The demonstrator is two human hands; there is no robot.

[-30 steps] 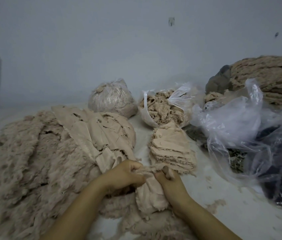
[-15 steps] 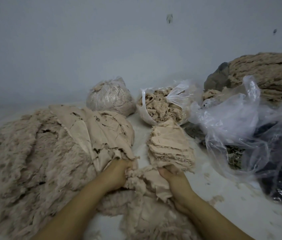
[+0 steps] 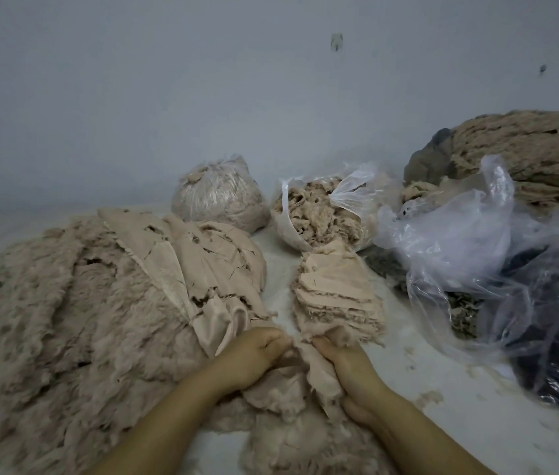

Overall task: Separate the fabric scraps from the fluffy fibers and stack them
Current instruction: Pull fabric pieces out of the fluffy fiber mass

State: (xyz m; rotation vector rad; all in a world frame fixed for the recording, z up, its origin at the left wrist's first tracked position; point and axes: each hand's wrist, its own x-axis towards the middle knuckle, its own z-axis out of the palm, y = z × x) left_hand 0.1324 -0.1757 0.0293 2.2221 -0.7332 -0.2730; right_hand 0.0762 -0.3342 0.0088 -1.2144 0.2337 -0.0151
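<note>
Closest to me, both forearms reach in over a clump of fluffy fibers (image 3: 305, 443) at the bottom edge. The left hand (image 3: 254, 353) is curled almost into a fist, its fingers (image 3: 273, 339) closed on the fuzzy edge of a fabric scrap (image 3: 319, 371). The right hand (image 3: 346, 361) lies along the same scrap's other side, its fingers pinched shut on the far edge, right up against the foot of the stack of scraps (image 3: 338, 293). The scrap sags between the two hands, smooth side up, fluff clinging below.

The risk I see is in that closeness. If the right hand tugs outward or lifts sharply, I'd expect it to catch the bottom layers of the stack and slew the pile, which already leans and overhangs toward the hands. A hard pull could also tear the thin backing rather than peel the fluff away, judging by how ragged the other pieces are.

To the left spreads the big heap of fibers (image 3: 65, 320) with loose backing pieces (image 3: 202, 265) draped over it; fluff shed from the scrap could drift back onto it or onto the stack and muddle the sorting.

Farther off sit a tied bag (image 3: 220, 197), an open bag of fluff (image 3: 319, 214) and crumpled clear plastic (image 3: 470, 241), close enough to the stack that a sliding pile would end up against them. The pale tabletop (image 3: 408, 358) between them is already speckled with lint.
</note>
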